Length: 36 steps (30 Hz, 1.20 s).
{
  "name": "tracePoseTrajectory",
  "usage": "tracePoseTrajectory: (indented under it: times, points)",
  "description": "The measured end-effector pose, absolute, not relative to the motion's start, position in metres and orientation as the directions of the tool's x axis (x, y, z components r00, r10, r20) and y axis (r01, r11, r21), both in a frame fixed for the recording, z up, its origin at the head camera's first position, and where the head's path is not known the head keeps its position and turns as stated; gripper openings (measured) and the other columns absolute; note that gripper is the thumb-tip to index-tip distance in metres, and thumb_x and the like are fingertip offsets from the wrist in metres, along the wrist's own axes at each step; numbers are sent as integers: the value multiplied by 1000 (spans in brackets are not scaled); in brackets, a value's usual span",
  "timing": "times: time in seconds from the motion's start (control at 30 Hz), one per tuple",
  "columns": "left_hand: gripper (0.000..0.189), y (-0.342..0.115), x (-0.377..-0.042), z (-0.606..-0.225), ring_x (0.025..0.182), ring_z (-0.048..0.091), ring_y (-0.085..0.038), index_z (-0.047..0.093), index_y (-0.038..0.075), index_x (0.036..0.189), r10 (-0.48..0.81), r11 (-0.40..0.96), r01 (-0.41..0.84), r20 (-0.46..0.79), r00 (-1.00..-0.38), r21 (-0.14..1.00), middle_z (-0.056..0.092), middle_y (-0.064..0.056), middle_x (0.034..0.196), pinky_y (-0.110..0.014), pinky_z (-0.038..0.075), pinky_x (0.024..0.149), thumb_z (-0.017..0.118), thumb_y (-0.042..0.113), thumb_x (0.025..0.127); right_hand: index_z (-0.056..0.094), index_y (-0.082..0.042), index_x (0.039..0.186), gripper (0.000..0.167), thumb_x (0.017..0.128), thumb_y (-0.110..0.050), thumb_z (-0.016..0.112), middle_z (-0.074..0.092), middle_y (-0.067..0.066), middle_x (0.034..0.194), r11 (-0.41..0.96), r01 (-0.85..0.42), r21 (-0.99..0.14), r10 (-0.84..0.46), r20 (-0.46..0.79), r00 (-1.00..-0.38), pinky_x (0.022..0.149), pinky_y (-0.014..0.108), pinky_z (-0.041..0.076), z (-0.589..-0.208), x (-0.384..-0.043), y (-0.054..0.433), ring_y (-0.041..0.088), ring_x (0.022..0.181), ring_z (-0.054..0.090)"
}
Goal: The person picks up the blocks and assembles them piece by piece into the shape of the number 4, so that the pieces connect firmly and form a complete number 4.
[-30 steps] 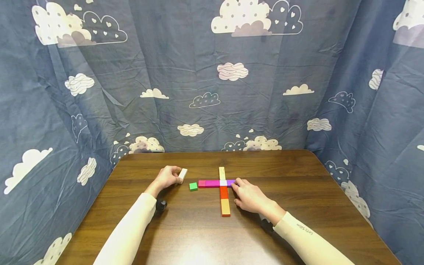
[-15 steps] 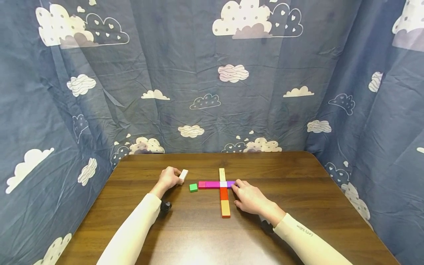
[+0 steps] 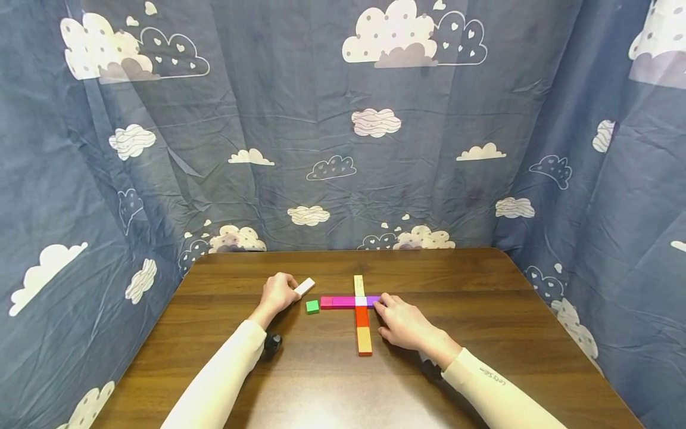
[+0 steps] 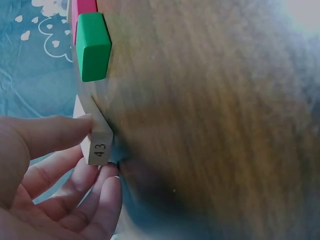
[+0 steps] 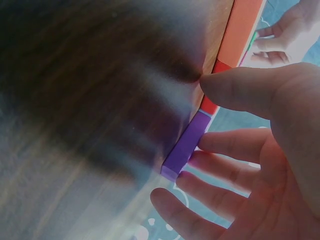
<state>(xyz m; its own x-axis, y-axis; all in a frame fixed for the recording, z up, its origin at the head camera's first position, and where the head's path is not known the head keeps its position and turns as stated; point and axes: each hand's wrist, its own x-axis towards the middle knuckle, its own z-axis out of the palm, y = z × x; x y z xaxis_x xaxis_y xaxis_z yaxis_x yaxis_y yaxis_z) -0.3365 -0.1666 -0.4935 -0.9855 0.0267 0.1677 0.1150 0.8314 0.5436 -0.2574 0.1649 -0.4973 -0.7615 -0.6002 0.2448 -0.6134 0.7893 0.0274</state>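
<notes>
My left hand [image 3: 278, 293] pinches a pale wooden block [image 3: 305, 288] between thumb and fingers. In the left wrist view, the near end of that block bears the number 43. Just beyond it lies a green block [image 4: 94, 47]. At the right arm of a cross of coloured blocks, the fingers of my right hand [image 3: 404, 322] touch a purple block [image 5: 186, 145]. Its thumb stretches toward the red block [image 3: 362, 316]. Left of the white centre block [image 3: 361, 301] run a magenta block [image 3: 343, 302] and a pink block [image 3: 327, 302].
The cross's upper arm is a cream block [image 3: 359, 285], its lower end an orange block [image 3: 364, 341]. All lie on a dark wooden table [image 3: 455, 280]. A blue cloud-patterned curtain [image 3: 321, 137] hangs behind and at both sides.
My left hand has moved right with the pale block, which has turned so its far end points more to the right, nearer the green block. The right hand stays at the purple block.
</notes>
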Motion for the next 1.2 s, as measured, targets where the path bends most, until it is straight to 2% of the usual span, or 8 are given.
tracePoseTrajectory:
  times: [0.17, 0.47, 0.67, 1.0, 1.2]
  points:
    - [19, -164, -336, -491, 80, 63, -28, 74, 10, 80, 35, 820, 144, 202, -979, 554, 69, -4, 80, -45, 48, 74, 85, 8, 65, 66, 0, 124, 53, 79, -25, 82, 56, 12, 111, 792, -610, 32, -597, 252, -762, 81, 47, 56, -495, -259, 165, 31, 107, 59]
    - [18, -163, -334, -493, 81, 63, -30, 67, 12, 73, 25, 796, 146, 210, -977, 587, 69, -5, 82, -45, 48, 76, 84, 8, 69, 66, 0, 122, 52, 79, -25, 81, 56, 12, 109, 789, -613, 36, -600, 252, -759, 79, 47, 57, -496, -258, 164, 30, 104, 59]
    - [15, -166, -335, -496, 84, 63, -29, 68, 13, 72, 4, 759, 128, 191, -982, 638, 69, -4, 81, -45, 47, 78, 82, 7, 72, 66, 0, 123, 52, 79, -24, 81, 56, 13, 110, 793, -608, 29, -596, 244, -765, 79, 48, 56, -496, -258, 164, 31, 105, 59]
    - [14, -161, -337, -491, 67, 64, -14, 75, 6, 85, -51, 606, 76, 134, -990, 791, 71, -1, 71, -31, 49, 69, 80, 1, 73, 65, 0, 123, 53, 78, -25, 82, 56, 13, 111, 794, -607, 41, -597, 239, -766, 79, 48, 56, -496, -258, 164, 31, 105, 59]
    - [14, -155, -336, -490, 62, 67, -16, 74, 0, 87, -45, 485, 81, 117, -992, 871, 70, -5, 69, -27, 52, 62, 77, -4, 74, 65, -1, 123, 53, 79, -25, 82, 56, 12, 110, 797, -603, 36, -593, 235, -770, 79, 47, 56, -496, -256, 163, 30, 105, 59]
